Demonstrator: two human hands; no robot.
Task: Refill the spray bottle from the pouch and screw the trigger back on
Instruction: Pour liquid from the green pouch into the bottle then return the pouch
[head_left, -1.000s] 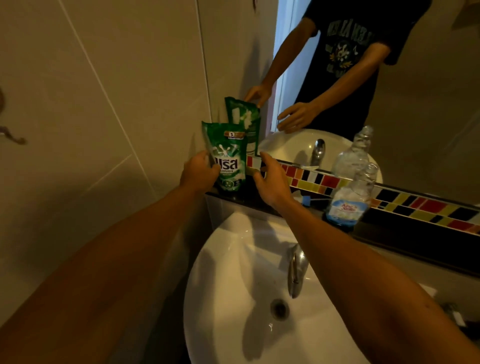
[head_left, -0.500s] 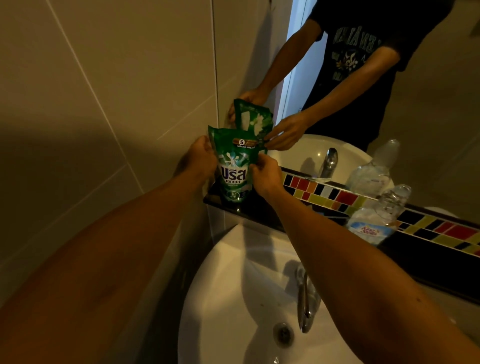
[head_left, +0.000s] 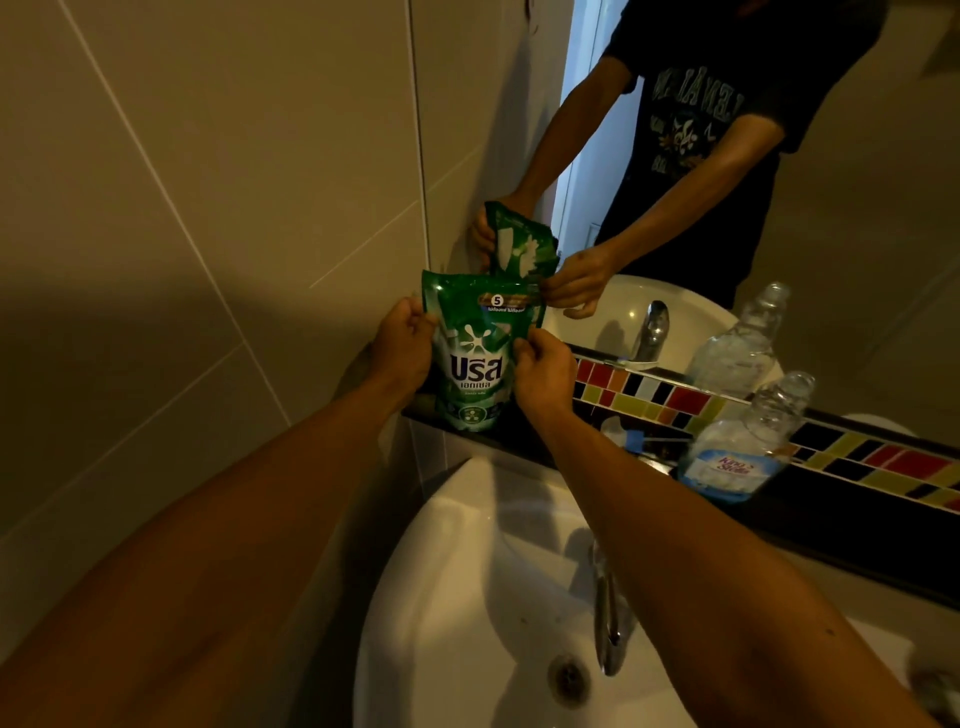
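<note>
A green refill pouch (head_left: 475, 358) with white lettering stands upright at the left end of the dark ledge (head_left: 831, 514), against the mirror. My left hand (head_left: 402, 343) grips its left edge. My right hand (head_left: 543, 371) pinches its right side near the top corner. A clear plastic bottle (head_left: 743, 447) with a blue label and no cap stands on the ledge to the right, leaning slightly. No trigger head is visible.
A white basin (head_left: 467, 597) with a chrome tap (head_left: 605, 613) and a drain (head_left: 569, 675) lies below my arms. A strip of coloured tiles (head_left: 675, 400) runs under the mirror (head_left: 831, 208), which reflects a person, the pouch and the bottle. A tiled wall (head_left: 208, 208) closes the left.
My right hand moved from beside the pouch to gripping its right side. Both hands now hold the pouch, slightly raised. The view shifted closer and to the left.
</note>
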